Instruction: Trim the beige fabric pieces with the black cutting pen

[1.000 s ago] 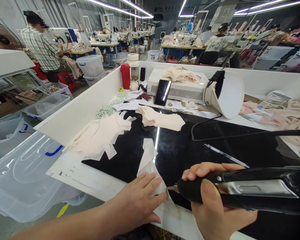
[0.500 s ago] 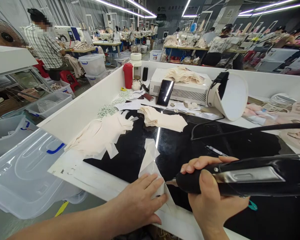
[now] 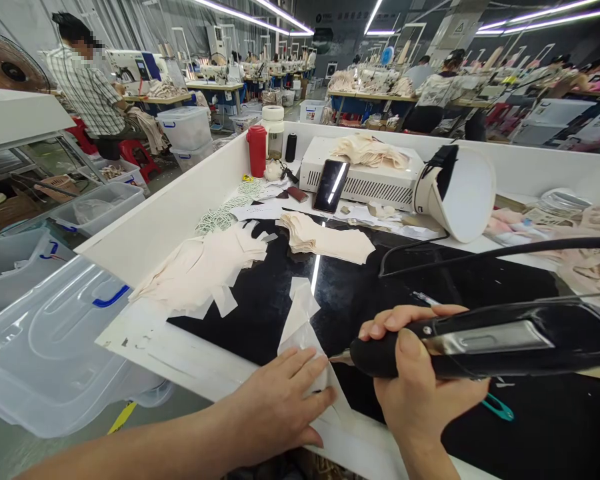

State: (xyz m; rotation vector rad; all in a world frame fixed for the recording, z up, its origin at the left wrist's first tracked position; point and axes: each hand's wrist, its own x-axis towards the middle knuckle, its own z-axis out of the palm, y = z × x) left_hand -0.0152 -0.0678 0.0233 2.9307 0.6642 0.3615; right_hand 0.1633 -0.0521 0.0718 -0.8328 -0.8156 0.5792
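My left hand (image 3: 280, 403) lies flat on a white strip of fabric (image 3: 304, 337) at the near edge of the black work surface (image 3: 360, 300), pinning it down. My right hand (image 3: 423, 387) grips a black hand-held cutting tool (image 3: 485, 337) with a metal tip, and that tip touches the strip just right of my left fingertips. A black cord (image 3: 480, 257) runs from the tool's side across the surface. Two piles of cream fabric pieces, a wide pile (image 3: 200, 267) and a smaller stack (image 3: 325, 241), lie further back on the left.
White walls (image 3: 180, 200) border the bench. At the back stand a white machine (image 3: 365, 177) with a phone (image 3: 331, 185) leaning on it, a red bottle (image 3: 257, 151), a white lamp head (image 3: 460, 193). A pen (image 3: 427, 299) and teal snips (image 3: 497, 407) lie near my right hand. Clear bins (image 3: 55, 347) sit left.
The cutting tool and my right hand have moved away from me along the strip's edge, the tip now higher on the fabric. Teal snips have come into view beneath the tool.
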